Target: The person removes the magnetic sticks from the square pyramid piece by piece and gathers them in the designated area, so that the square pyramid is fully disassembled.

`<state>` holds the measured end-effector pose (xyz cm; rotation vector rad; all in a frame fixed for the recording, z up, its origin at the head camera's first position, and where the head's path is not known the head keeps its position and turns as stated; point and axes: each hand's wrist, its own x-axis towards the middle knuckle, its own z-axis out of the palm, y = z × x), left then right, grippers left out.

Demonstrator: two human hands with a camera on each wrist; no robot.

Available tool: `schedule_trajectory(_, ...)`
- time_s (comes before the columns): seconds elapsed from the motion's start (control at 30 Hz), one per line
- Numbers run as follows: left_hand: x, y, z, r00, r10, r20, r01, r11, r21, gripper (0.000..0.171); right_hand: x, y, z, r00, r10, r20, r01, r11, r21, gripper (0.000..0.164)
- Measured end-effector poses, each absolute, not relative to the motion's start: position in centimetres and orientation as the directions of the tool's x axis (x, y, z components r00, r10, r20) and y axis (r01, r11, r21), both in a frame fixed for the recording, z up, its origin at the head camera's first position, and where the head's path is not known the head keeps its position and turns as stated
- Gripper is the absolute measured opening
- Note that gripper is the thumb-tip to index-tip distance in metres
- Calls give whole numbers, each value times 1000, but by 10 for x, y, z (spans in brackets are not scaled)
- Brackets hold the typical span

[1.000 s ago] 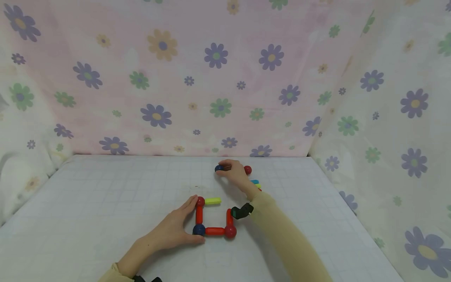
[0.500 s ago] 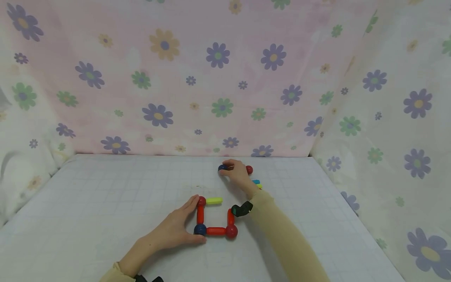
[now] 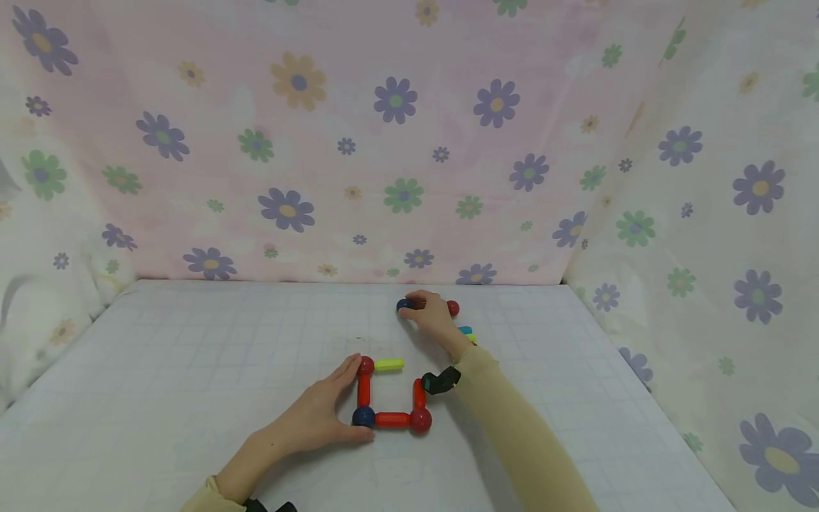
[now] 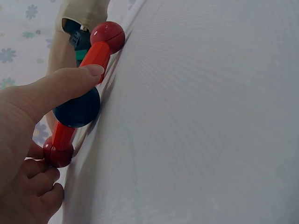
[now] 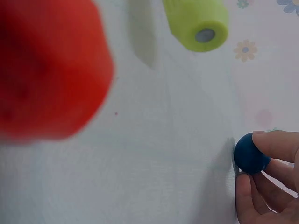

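Note:
In the head view my left hand [image 3: 313, 412] spans the left side of a three-sided shape of magnetic rods and balls. Its thumb lies against the blue corner ball [image 3: 363, 417] and its fingertips touch the upper red ball [image 3: 366, 365]. Red rods [image 3: 392, 419] join these to another red ball [image 3: 420, 419]; a yellow-green rod [image 3: 389, 364] sticks out from the upper one. Toward the back of the table, my right hand [image 3: 431, 316] pinches a separate blue ball [image 5: 250, 154] between thumb and fingers. A loose red ball [image 3: 453, 308] shows just beyond that hand.
Loose rods, a blue one [image 3: 465, 330] and a yellow one [image 3: 471, 338], lie partly hidden behind the right wrist. The right forearm passes close beside the shape's upright red rod [image 3: 419, 393]. Flowered cloth [image 3: 358, 171] rises behind the white table [image 3: 192, 370].
The blue ball and the right fingertips have shifted slightly to the right since a second ago. My left hand keeps its place on the shape.

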<state>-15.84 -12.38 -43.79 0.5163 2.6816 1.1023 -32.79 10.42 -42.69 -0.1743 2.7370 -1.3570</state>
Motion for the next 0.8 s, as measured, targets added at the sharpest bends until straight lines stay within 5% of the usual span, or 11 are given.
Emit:
schedule_trajectory(0.53,-158,-123,-436,-920,388,-57,235,661,713,115,-320,107,-408,-995,-104,-2,-61,603,-796,49)
schedule_trajectory(0.8,-158,-123,-435,-927,368,-75,210,673,709,115,-277,117,-381,-987,-160,-3,-91,578,-811,48)
